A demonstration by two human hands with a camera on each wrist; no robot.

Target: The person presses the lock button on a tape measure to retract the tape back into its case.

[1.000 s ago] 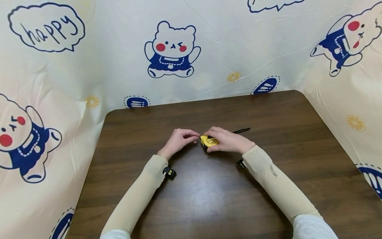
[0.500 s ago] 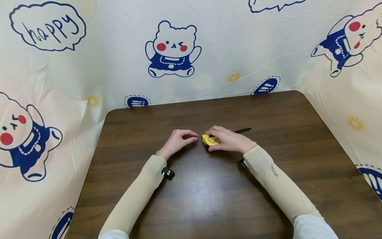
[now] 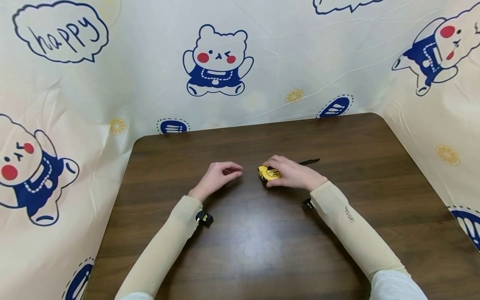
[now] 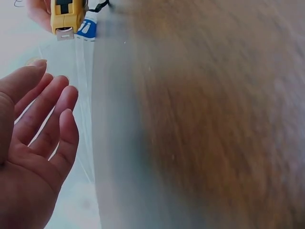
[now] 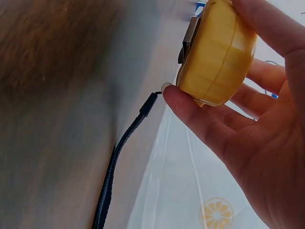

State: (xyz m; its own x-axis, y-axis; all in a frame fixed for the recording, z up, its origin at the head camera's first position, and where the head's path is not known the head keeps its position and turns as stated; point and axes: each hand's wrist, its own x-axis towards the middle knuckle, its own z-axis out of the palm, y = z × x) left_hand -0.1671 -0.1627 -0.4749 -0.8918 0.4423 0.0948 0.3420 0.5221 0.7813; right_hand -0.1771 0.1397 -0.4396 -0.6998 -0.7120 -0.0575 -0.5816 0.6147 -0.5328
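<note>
A yellow tape measure [image 3: 271, 173] with black parts is gripped by my right hand [image 3: 294, 174] over the middle of the table. Thumb and fingers wrap its yellow case [image 5: 217, 57] in the right wrist view. From the case trails a black wrist strap [image 5: 125, 136], which reaches to the table. The metal end hook [image 4: 65, 33] sits against the case mouth, facing my left hand [image 3: 217, 177]. That hand holds nothing; its fingers [image 4: 69, 131] are loosely bent and apart from the tape measure, to its left.
The brown wooden table [image 3: 247, 250] spreads under both arms. A white cloth [image 3: 150, 83] printed with bears hangs behind the table and along its sides. Each wrist carries a small black camera, such as the left one [image 3: 204, 218].
My left hand has drawn back to the left from the tape measure's front, its fingers spreading a little. My right hand has shifted slightly right with the tape measure.
</note>
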